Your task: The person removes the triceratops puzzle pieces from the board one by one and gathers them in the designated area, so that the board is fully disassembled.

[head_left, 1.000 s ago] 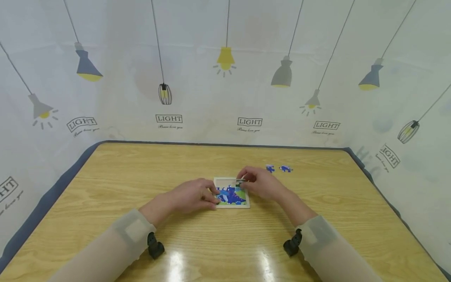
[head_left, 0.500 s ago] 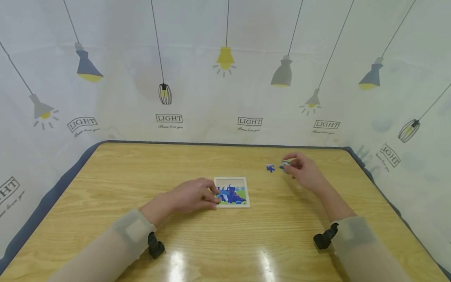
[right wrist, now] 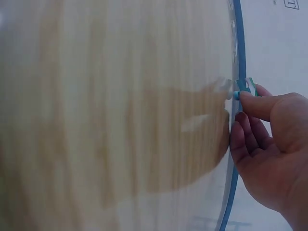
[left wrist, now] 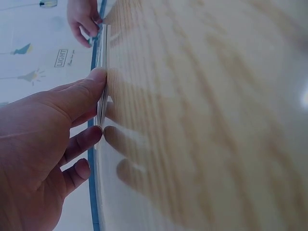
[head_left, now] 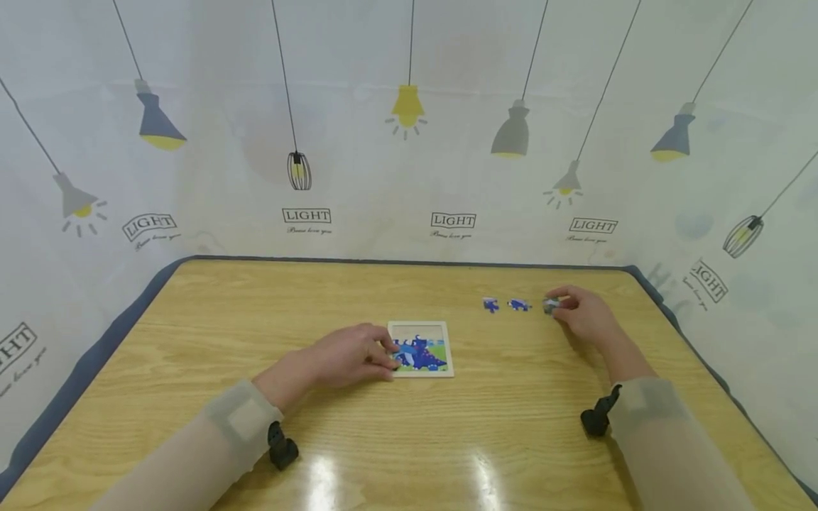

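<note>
A white-framed jigsaw puzzle board (head_left: 447,355) with a blue dinosaur picture lies on the table; its far strip shows bare backing. My left hand (head_left: 351,353) holds the board's left side, thumb and fingertips at its edge in the left wrist view. Off to the right, my right hand (head_left: 584,316) pinches a puzzle piece (head_left: 550,305) between thumb and fingers. That piece (right wrist: 247,86) looks tilted in the right wrist view, and the fingers partly cover it. Two loose blue pieces, one puzzle piece (head_left: 490,305) and another puzzle piece (head_left: 519,305), lie left of this hand.
The wooden table (head_left: 409,433) has a dark blue border along its far edge. Behind it stands a pale wall covering (head_left: 358,142) printed with hanging lamps. A black wrist camera (head_left: 281,447) sits on the left sleeve, another wrist camera (head_left: 597,419) on the right.
My right hand has carried a piece from the board's far right corner out to the right, past the two loose pieces. The left hand stays on the board.
</note>
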A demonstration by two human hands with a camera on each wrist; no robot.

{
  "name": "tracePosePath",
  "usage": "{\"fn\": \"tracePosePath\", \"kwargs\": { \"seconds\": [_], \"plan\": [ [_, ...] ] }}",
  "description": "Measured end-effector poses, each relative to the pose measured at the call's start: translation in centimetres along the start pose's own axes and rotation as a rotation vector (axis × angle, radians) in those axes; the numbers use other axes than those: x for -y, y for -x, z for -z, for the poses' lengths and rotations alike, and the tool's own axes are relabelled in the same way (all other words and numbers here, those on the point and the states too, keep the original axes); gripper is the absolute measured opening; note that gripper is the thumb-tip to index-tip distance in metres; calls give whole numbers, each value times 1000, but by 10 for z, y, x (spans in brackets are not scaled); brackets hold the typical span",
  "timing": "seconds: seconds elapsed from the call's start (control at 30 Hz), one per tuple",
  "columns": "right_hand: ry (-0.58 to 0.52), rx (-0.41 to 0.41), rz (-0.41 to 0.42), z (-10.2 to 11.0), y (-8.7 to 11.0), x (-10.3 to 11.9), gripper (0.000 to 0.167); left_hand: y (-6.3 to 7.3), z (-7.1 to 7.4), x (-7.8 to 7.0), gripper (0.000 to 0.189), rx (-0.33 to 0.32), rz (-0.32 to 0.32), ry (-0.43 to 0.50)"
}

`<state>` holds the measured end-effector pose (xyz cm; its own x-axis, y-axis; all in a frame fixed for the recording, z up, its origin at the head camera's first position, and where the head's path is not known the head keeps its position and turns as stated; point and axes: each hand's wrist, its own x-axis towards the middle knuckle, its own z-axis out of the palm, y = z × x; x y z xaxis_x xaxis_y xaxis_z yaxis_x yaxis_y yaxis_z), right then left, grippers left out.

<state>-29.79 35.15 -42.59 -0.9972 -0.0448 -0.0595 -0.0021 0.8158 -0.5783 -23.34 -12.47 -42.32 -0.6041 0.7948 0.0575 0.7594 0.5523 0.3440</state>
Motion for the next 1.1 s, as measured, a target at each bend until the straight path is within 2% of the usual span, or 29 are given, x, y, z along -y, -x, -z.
{"fn": "tracePosePath", "kwargs": {
  "seconds": [0.33, 0.67, 0.8, 0.97, 1.1],
  "plan": [
    [60, 53, 4, -2, -5, -3, 41, 0, 0, 1, 26, -4, -13, -3],
    [76, 30, 43, -3, -5, -9, 42, 0, 1, 1, 25, 4, -6, 4],
    [36, 37, 35, 1, -3, -11, 44, 0, 2, -1, 25, 7, 5, 11],
    [-74, 37, -9, 2, -1, -11, 48, 0, 2, -1, 25, 4, 3, -3],
    [-148, 12, 3, 0, 4, 2, 47, 1, 2, -3, 25, 2, 11, -4]
  ]
}}
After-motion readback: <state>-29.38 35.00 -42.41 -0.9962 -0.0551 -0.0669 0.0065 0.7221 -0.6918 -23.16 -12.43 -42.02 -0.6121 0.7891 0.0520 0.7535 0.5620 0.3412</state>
